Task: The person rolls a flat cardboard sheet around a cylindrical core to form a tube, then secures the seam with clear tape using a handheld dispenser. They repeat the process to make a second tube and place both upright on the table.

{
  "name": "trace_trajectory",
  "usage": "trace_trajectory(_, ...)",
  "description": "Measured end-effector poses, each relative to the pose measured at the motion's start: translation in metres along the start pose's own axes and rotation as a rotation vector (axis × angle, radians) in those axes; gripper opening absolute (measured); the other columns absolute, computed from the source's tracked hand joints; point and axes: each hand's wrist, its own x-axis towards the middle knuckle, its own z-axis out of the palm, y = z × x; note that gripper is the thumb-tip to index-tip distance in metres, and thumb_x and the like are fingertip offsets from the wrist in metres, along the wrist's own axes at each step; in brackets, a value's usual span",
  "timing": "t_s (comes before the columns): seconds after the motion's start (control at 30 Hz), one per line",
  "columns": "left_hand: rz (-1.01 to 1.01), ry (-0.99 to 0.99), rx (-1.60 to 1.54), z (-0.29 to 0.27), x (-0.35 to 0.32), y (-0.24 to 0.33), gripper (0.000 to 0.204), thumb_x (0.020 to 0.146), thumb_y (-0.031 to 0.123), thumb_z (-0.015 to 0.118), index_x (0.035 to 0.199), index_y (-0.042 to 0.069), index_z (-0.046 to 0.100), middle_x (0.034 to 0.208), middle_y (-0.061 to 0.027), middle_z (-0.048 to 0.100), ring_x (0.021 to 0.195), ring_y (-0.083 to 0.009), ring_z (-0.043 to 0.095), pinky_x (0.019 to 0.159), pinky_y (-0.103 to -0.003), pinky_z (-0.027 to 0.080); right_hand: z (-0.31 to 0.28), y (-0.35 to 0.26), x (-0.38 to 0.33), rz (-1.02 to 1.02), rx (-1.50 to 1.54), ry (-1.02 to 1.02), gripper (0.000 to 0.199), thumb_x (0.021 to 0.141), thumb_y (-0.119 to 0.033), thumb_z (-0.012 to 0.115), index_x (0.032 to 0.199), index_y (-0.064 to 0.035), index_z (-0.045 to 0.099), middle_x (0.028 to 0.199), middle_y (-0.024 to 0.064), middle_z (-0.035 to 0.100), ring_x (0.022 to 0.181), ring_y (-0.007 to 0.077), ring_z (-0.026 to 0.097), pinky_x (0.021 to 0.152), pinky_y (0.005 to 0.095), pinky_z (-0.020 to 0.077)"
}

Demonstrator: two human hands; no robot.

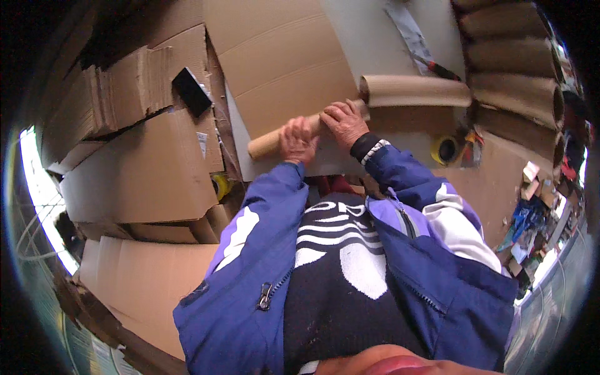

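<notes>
A thin brown cardboard tube (265,144) lies slantwise along the near edge of a large creased cardboard sheet (287,69). My left hand (299,140) is closed over its middle, the fingers curled across the top. Beside it, my right hand (345,122) grips the tube near its right end, which the fingers partly cover. Just beyond the right hand rests a wider cardboard roll (415,91), its open end facing left. Whether the sheet's edge is wrapped around the tube, I cannot tell.
On the pale tabletop (369,37) are a tool with a red and black handle (442,70) and a yellow tape roll (445,150). Cardboard rolls (512,94) are stacked at right. Flat cardboard stacks (137,169) and a black flat device (192,92) lie left. Scraps (534,219) clutter the far right.
</notes>
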Motion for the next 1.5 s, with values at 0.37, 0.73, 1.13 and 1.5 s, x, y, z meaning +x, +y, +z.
trace_trajectory(0.37,-0.005,-0.032,-0.034,-0.009,0.012,-0.005,0.081,0.062,0.023,0.083,0.133,0.013,0.046,0.133,-0.0063,0.048,0.127,-0.0279,0.046,0.108,-0.048,0.034,-0.091,0.160,0.003,0.398,-0.576,-0.368,0.054,0.082,-0.022,0.071,0.132,-0.0274,0.053,0.124,0.0008,0.061,0.121,0.0249,0.056,0.111,0.0632,0.0263)
trace_trajectory(0.73,-0.025,-0.336,-0.014,-0.040,0.080,-0.028,0.052,0.073,0.039,0.080,0.116,0.017,0.062,0.119,-0.0037,0.057,0.116,-0.0251,0.054,0.094,-0.041,0.049,-0.191,0.249,0.060,0.516,-0.701,0.121,0.081,0.077,-0.041,0.078,0.146,-0.0176,0.043,0.137,0.0087,0.047,0.137,0.0315,0.035,0.115,0.0598,0.0186)
trace_trajectory(1.13,-0.017,0.127,0.108,-0.013,0.131,-0.068,0.023,0.095,0.036,0.057,0.094,0.014,0.061,0.088,-0.0064,0.063,0.090,-0.0289,0.063,0.076,-0.047,0.050,0.032,0.046,0.074,0.112,-0.048,0.089,0.046,0.086,-0.037,0.069,0.127,-0.0190,0.059,0.130,0.0035,0.058,0.125,0.0248,0.050,0.111,0.0475,0.0307)
trace_trajectory(1.5,-0.150,0.167,-0.023,-0.003,0.196,-0.092,0.022,0.089,0.034,0.063,0.079,0.015,0.062,0.084,-0.0058,0.058,0.084,-0.0278,0.060,0.070,-0.044,0.049,0.030,0.086,0.201,0.347,-0.121,0.067,0.028,0.093,-0.043,0.060,0.097,-0.0169,0.072,0.108,0.0075,0.065,0.107,0.0278,0.060,0.089,0.0433,0.0497)
